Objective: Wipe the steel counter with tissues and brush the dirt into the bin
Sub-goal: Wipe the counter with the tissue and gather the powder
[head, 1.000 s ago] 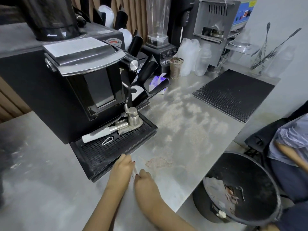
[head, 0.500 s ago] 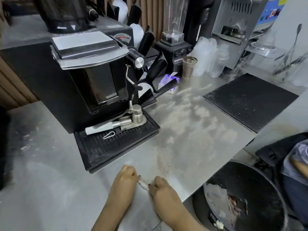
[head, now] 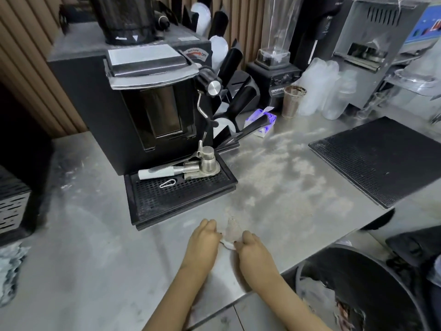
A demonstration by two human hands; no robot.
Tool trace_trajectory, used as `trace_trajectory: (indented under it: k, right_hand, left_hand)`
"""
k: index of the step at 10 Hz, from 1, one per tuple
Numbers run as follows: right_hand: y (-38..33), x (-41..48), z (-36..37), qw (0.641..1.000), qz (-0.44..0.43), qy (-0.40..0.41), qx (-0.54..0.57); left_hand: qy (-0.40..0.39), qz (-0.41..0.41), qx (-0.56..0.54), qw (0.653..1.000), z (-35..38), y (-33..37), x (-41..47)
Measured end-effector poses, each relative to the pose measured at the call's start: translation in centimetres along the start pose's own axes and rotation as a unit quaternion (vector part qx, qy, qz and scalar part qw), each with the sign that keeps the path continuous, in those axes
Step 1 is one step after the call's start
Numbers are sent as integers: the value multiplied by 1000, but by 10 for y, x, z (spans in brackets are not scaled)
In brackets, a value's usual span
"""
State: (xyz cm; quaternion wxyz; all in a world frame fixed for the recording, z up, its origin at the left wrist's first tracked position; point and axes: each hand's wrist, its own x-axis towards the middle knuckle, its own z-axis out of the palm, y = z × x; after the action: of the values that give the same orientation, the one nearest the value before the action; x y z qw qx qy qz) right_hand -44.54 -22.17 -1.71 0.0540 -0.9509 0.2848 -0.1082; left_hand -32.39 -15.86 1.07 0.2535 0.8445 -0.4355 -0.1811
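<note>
The steel counter (head: pixel 298 194) is dusted with pale brownish powder through its middle. My left hand (head: pixel 204 242) and my right hand (head: pixel 253 247) rest side by side near the front edge, both pinching a small white tissue (head: pixel 228 244) between them. A small heap of brown dirt (head: pixel 232 226) lies just beyond the tissue. The black bin (head: pixel 358 290) stands below the counter's front edge at the lower right, with scraps inside.
A black coffee grinder (head: pixel 143 111) with its drip tray (head: pixel 179 197) stands just behind my hands. A black rubber mat (head: pixel 379 158) lies at the right. A blender, plastic cups and a metal cup (head: pixel 292 101) line the back. A person's clothing shows at the far right.
Both hands, with the tissue, have drawn back from the drip tray towards the front edge, and the brown dirt heap has come with them. The camera has shifted left.
</note>
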Motion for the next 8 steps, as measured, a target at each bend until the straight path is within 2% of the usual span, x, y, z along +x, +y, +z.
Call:
trace_trajectory:
  k: [1,2,3,4,5,6,7,8]
  right_hand:
    - [-18,-20,-3,998,-40,-38,9]
    - [-30,-39,9,995,-45,-90,22]
    - [-23,-34,10,998,-51,-30,22]
    - [-9,-13,-11,998,38,-10,56]
    - [-4,3,-25,994,79,-56,49]
    - [-3,0,-27,993,70,-82,47]
    - [-7,-17,-26,996,5,-89,23]
    - [-11,-35,-11,993,-42,-109,26]
  left_hand:
    - [81,101,108,986,3,-40,-42]
    - [59,25,49,997,21,-70,-69]
    - [97,36,55,993,26,-59,-59]
    - [86,66,51,993,20,-24,-26]
    - [52,78,2,996,12,6,9]
    - [42,111,36,992,-1,13,11]
    - [59,92,92,990,-6,-12,-23]
    - [20,93,130,987,15,-43,-58]
